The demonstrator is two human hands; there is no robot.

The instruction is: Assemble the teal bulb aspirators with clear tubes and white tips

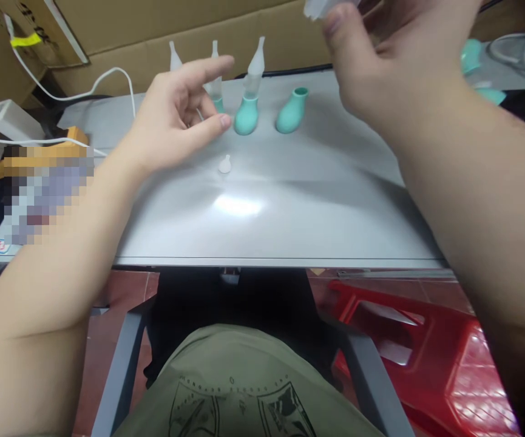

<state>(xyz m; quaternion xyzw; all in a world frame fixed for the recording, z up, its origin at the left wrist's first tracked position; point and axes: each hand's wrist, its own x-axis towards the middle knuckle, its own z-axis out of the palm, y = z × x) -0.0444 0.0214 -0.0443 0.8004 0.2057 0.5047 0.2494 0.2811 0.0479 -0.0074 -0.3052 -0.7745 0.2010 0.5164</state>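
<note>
My left hand (pixel 182 109) is open over the back left of the table, index finger and thumb apart with nothing visible between them. Beside its thumb stands a nasal aspirator (pixel 246 115) with a teal bulb and a clear nozzle. Two similar aspirators are partly hidden behind the hand. To the right, a teal bulb (pixel 292 110) without a nozzle leans with its mouth up. At the top edge of the view my right hand (pixel 380 54) pinches a translucent white plastic piece (pixel 326 7), mostly cut off. A small white tip (pixel 224 164) lies on the tabletop.
The grey table (pixel 289 224) backs onto cardboard (pixel 153 30). On the left are a white charger (pixel 19 121), cables and a wooden stand (pixel 77 136). More teal parts (pixel 471 56) sit behind my right wrist. A red plastic stool (pixel 448 352) stands below right.
</note>
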